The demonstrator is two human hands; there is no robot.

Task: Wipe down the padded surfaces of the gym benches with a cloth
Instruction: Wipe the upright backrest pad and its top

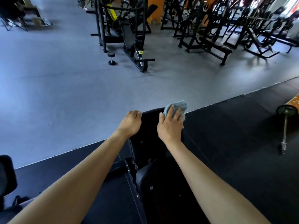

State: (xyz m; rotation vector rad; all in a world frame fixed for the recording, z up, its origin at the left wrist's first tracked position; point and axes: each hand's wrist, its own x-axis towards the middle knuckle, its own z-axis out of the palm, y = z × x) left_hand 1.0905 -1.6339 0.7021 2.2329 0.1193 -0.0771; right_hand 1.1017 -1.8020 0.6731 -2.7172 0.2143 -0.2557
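Black padded gym bench (pixel 149 126) sits bottom centre on a black rubber floor mat (pixel 234 143): the long back pad runs away from the camera, the seat pad is nearer, and a metal bracket sits between them. Smooth grey gym floor (pixel 64 78) fills most of the view past the mat's edge. On the far side a black-and-yellow steel weight machine (pixel 126 29) is top centre. Black steel racks (pixel 186 21) are top right, blurred, with a black flat press bench (pixel 215 46) in front. A dark padded part (pixel 6 175) is at the left edge, cut off, can't tell what it belongs to. Both bare forearms reach in from the bottom. Left hand (pixel 131 125) is on the back pad's far left corner, fingers curled over the edge, gripping it. Right hand (pixel 169 126) is on the far right corner, palm down, fingers straight and spread, holding nothing, just pressing a crumpled grey-blue cloth (pixel 179 107) onto the pad. The cloth sticks out past the fingertips at the pad's far edge. Bare pad shows between the hands. A steel barbell with one black plate (pixel 285 126) lies on the mat at right, well apart from the bench, its plate end near an orange patterned strip (pixel 292 102). A small black dumbbell (pixel 111 58) stands roughly on end on the grey floor, just beside the machine's base.
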